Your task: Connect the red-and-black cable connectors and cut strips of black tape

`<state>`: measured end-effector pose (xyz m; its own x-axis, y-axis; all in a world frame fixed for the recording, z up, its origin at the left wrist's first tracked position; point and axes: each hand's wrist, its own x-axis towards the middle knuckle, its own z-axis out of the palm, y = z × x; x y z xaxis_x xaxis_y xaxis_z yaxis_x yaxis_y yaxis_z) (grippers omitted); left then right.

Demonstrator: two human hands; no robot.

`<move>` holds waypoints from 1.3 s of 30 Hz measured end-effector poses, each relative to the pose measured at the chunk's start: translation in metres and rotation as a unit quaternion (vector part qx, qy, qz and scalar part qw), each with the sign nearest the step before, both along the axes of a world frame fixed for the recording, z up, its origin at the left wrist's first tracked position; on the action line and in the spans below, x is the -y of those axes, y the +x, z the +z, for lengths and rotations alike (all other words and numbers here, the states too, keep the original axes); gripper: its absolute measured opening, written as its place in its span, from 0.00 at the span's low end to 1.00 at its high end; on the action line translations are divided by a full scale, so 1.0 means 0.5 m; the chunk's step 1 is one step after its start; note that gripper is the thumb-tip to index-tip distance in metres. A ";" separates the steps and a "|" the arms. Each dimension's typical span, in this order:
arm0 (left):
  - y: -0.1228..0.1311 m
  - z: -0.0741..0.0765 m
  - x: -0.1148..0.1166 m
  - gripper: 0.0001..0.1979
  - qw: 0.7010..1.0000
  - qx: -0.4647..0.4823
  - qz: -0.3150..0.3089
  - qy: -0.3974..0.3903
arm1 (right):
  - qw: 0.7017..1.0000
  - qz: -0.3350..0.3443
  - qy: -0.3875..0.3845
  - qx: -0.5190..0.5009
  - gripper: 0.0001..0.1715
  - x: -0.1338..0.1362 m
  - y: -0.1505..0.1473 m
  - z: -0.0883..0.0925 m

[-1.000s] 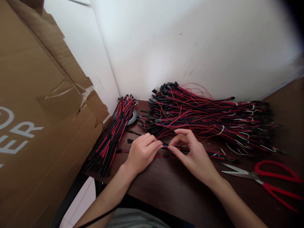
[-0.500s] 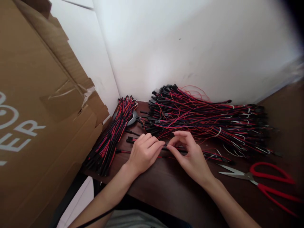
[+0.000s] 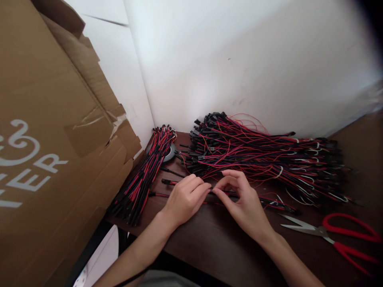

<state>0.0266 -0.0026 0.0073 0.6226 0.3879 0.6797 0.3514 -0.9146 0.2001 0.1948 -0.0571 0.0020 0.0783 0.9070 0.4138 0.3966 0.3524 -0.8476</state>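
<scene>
My left hand [image 3: 186, 198] and my right hand [image 3: 244, 203] meet at the middle of the dark wooden table [image 3: 209, 243], fingertips pinched on a thin red-and-black cable [image 3: 271, 202] that lies across the table in front of me. Its left end [image 3: 167, 181] carries a black connector. Just behind my hands lies a big loose heap of red-and-black cables [image 3: 257, 155] against the white wall. A tidier bundle of the same cables [image 3: 143, 175] runs along the table's left edge.
Red-handled scissors [image 3: 338, 235] lie on the table at the right. A large brown cardboard box [image 3: 50, 151] stands close on the left. A small round black object [image 3: 170, 153] sits under the bundle's far end. The white wall closes the back.
My hands have stayed pinched together on the cable, with only small finger shifts. The view has tilted slightly, so everything sits a little lower in the picture.
</scene>
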 end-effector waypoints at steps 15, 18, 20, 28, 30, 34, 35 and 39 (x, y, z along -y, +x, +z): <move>-0.006 0.001 0.006 0.12 1.000 -0.016 0.020 -0.014 | 1.000 -0.007 0.001 0.031 0.17 0.003 -0.004 -0.004; -0.007 0.000 0.006 0.12 1.000 -0.008 0.020 -0.011 | 0.999 -0.006 0.004 0.032 0.18 0.003 -0.005 -0.003; -0.007 -0.001 0.006 0.12 1.000 -0.003 0.020 -0.011 | 1.000 -0.004 0.004 0.029 0.19 0.003 -0.005 -0.003; -0.007 -0.001 0.001 0.08 1.000 0.007 0.008 -0.002 | 1.000 0.005 -0.009 0.001 0.18 -0.001 0.000 0.000; -0.006 0.002 0.002 0.08 1.000 0.008 0.015 0.012 | 1.000 0.010 -0.013 -0.008 0.18 -0.004 0.004 0.001; -0.002 0.010 0.001 0.07 0.999 0.013 0.024 0.041 | 0.999 0.013 -0.020 -0.025 0.18 -0.008 0.011 0.001; -0.001 0.011 0.000 0.07 0.999 0.014 0.023 0.043 | 0.999 0.012 -0.020 -0.027 0.18 -0.008 0.012 0.001; 0.000 0.009 -0.003 0.06 0.999 0.016 0.020 0.026 | 1.000 0.010 -0.016 -0.016 0.17 -0.007 0.010 0.005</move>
